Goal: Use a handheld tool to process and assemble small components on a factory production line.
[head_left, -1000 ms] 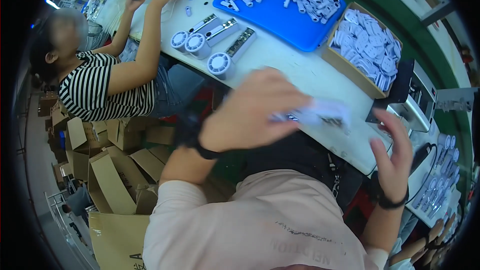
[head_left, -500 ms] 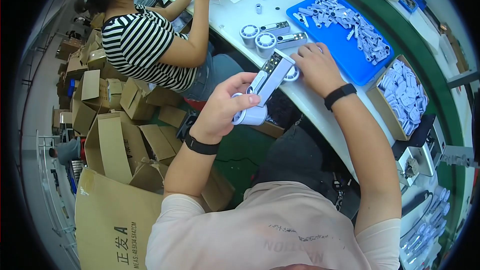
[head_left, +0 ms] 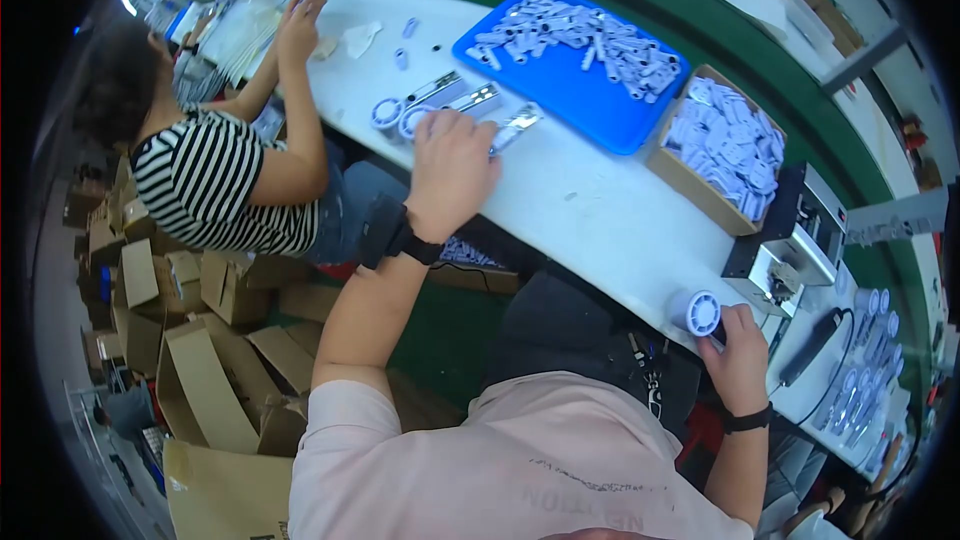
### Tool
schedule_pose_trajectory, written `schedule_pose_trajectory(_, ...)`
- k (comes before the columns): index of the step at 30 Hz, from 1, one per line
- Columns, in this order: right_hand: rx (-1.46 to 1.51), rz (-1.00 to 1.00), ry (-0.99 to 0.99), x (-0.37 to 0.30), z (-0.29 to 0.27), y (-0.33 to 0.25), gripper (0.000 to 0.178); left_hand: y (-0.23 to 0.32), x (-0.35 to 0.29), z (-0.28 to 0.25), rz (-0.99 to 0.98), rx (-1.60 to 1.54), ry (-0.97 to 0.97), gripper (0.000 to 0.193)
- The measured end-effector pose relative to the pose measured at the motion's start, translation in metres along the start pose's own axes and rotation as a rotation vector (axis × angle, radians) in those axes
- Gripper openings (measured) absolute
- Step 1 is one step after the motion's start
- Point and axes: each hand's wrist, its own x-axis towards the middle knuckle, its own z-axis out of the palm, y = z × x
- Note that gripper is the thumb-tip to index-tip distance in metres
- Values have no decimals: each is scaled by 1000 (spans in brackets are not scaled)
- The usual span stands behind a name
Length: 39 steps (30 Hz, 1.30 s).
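My left hand (head_left: 455,175) reaches across the white table with its fingers curled down around a white handheld fan (head_left: 517,128). The fan's handle shows an uncovered inside; my hand hides its head. Just left of it lie two similar fans, one with a round vented head (head_left: 387,113) and an open handle. Off to the right, my right hand (head_left: 738,360) grips another white handheld fan (head_left: 697,312) at the table's near edge. Its slotted round end faces my palm side, and its handle cannot be made out.
A blue tray (head_left: 625,145) holds many small white parts, and a cardboard box (head_left: 700,198) beside it is full of white covers. A metal bench machine (head_left: 790,250) stands at right, near several finished-looking fans (head_left: 850,395). A co-worker in a striped top (head_left: 215,185) sits at left; cartons (head_left: 215,380) crowd the floor.
My left hand has carried its fan from above my lap to the row on the table. My right hand has left that row and moved right, where it now grips a fan. The view has turned.
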Motion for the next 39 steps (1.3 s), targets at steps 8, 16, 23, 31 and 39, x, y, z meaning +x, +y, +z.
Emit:
schedule_pose_trajectory(8,138,-2,34,-13,7,24,44,-13,18,6,-59,295,102,26)
schedule_pose_trajectory(16,124,36,129,-43,10,41,63,57,162,88,-90,79,-74,46)
schedule_pose_trajectory(23,167,56,327,-63,-11,52,59,-18,206,137,-203,-26,-165,61)
schedule_pose_trajectory(31,648,-48,345,-40,-16,14,43,214,-19,13,-375,-1341,-264,25)
schedule_pose_trajectory(39,526,-327,358,-54,-5,7,32,264,-65,8,-83,-1233,-467,32)
